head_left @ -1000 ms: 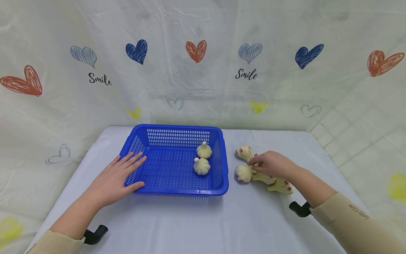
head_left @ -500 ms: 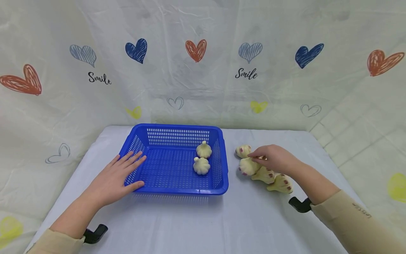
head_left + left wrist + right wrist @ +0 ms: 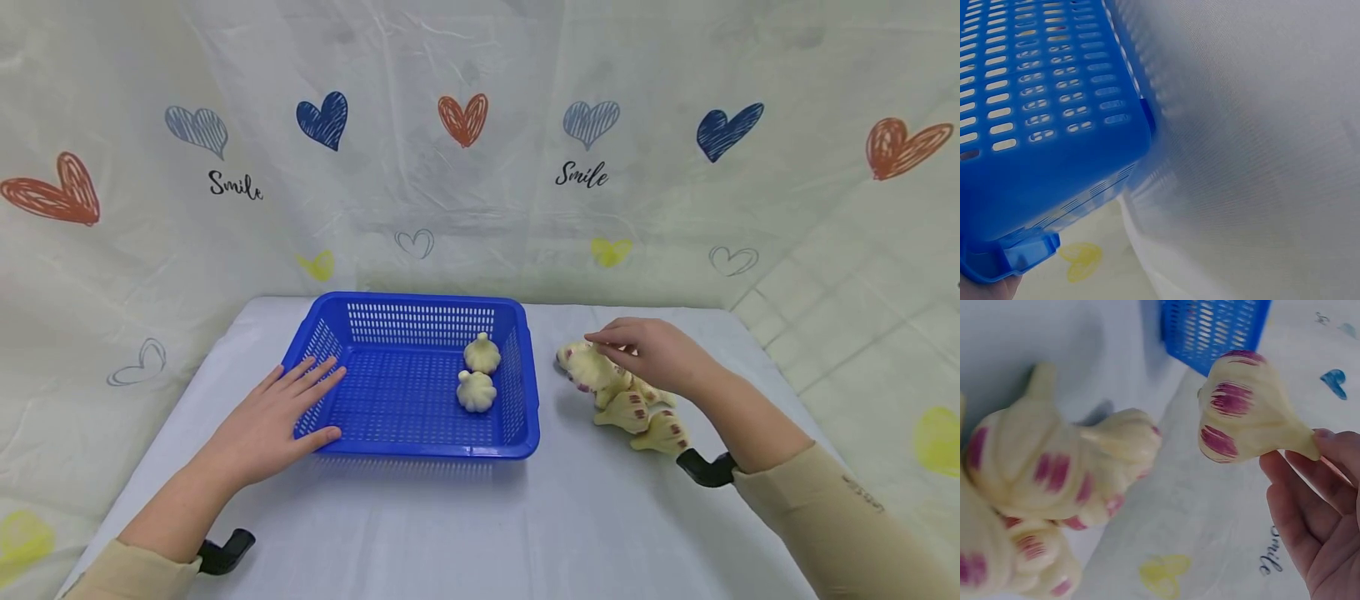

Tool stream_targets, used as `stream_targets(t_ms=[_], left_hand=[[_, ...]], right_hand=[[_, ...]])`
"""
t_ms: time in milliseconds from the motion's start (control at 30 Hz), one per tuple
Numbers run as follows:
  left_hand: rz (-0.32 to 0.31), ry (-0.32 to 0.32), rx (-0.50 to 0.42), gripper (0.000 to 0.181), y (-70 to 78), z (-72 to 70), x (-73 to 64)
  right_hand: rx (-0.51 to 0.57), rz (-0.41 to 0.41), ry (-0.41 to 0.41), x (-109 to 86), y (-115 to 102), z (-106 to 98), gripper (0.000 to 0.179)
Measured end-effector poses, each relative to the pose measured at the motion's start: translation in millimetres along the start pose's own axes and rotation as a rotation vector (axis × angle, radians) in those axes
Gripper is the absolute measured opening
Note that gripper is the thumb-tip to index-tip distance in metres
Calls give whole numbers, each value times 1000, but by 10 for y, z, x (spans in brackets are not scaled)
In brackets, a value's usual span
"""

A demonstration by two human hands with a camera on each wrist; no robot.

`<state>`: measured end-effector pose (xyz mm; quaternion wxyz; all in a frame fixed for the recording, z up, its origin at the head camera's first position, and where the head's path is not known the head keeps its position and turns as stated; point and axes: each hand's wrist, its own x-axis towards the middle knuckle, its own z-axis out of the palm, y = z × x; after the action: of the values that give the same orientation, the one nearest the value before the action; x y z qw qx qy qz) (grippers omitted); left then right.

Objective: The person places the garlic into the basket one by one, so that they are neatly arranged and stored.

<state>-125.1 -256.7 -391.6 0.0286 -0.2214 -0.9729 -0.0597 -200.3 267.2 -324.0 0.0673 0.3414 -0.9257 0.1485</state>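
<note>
Held item: one garlic bulb [image 3: 1241,409], located above the white tablecloth [image 3: 420,533], to the right of the blue plastic basket [image 3: 427,454]; in the head view it overlaps the loose bulbs, in the right wrist view it hangs clear of them.

Right hand [image 3: 654,357]: thumb and fingers pinch the bulb's stem end; the round body is unsupported.

Left hand [image 3: 273,427]: fingers straight and spread over the basket's left rim, thumb at the near corner; grasps nothing.

Hazards, as judged: the bulb could twist or slip loose, since the pinch takes only the narrow stem while the wide end hangs free. Carried low, it could strike the basket's right wall or jostle the loose bulbs [image 3: 624,411] just beneath, which overlap and may roll. Uneven pressure from the left hand could tip or shift the basket.

Appearance of the held bulb: cream-white, plump, softly ribbed into cloves, tapering to a stem; streaky purple-magenta patches, paint-like, around the swollen end; seemingly smooth and whole.

Related stock: a far basket bulb [image 3: 482,353] and a near basket bulb [image 3: 477,392], adjacent by the right wall, paler, no purple visible. Loose bulbs: several, purple-marked; exact count obscured by overlap.
</note>
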Motion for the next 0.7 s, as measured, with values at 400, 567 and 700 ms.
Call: stream_targets(t_ms=[400,567,700], left_hand=[[-5,-12,-1,81,9,-4,-7],[1,-5,1,80,11,-13,-10],[4,-4,3,80,12,-20,-7]], right_hand=[[62,-11,53,325,-393,-154,29],[92,-52,36,452,-550,-112,29],[108,-103,18,526,-647,-59,28]])
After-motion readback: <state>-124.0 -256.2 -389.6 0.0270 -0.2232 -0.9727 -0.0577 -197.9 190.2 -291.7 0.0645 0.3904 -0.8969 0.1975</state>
